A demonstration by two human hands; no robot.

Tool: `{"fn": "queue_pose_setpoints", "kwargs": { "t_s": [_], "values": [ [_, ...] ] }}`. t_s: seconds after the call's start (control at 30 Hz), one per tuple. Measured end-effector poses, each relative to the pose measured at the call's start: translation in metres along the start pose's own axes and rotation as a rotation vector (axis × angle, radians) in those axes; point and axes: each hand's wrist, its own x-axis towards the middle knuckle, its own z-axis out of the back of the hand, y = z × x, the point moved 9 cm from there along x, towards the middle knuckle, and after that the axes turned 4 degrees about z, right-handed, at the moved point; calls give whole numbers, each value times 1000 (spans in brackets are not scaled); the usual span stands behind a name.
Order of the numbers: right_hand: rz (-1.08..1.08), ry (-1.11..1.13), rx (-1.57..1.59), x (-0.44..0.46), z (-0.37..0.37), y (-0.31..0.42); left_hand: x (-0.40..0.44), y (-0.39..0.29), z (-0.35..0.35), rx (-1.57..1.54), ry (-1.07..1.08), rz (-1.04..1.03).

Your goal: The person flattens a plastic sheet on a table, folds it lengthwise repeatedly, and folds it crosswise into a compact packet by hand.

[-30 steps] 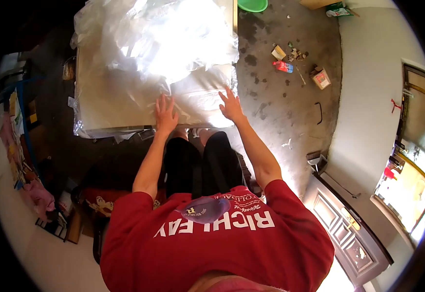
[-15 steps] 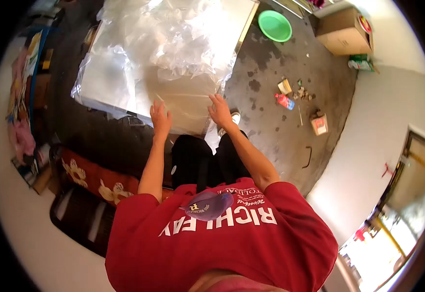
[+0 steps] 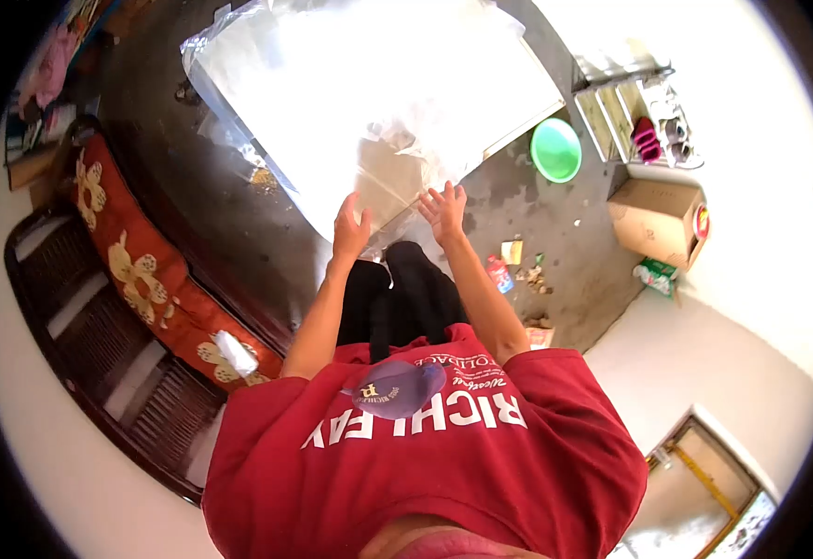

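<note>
A wide, pale table [image 3: 266, 102] covered with thin clear plastic film [image 3: 402, 140] fills the top of the head view, its middle washed out by glare. My left hand [image 3: 352, 226] hovers at its near corner, fingers apart and holding nothing visible. To the right, my right hand [image 3: 444, 212] is spread open beside the same corner, with nothing seen in it. I cannot tell whether either hand touches the film. Loose film hangs along the table's left edge.
A dark wooden bench [image 3: 127, 401] with a red flowered cushion [image 3: 136, 270] runs along the left. On the right are a green basin [image 3: 555, 150], a cardboard box [image 3: 653, 222], a shoe rack [image 3: 611, 121] and small litter with a red-and-blue packet [image 3: 499, 273] on the floor.
The view has swung left, so the table appears turned and the bench shows more fully. Both hands stay open near the table edge. Much of the crumpled film is lost in glare.
</note>
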Motion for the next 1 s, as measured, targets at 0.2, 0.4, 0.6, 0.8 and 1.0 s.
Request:
{"fn": "queue_pose_setpoints", "kwargs": {
  "t_s": [0.2,0.4,0.6,0.8,1.0],
  "values": [
    [-156,203,79,35,-9,14,30,-29,-14,-357,-89,138],
    [-238,140,22,95,-25,30,78,-76,-34,-543,-122,249],
    [-251,526,-5,138,-76,61,114,-84,-78,-267,-75,359],
    [-283,501,-213,174,-85,82,141,-77,-98,-129,-134,409],
    [-317,442,-226,187,-104,104,175,-81,-101,-134,-149,378]
  ]
}}
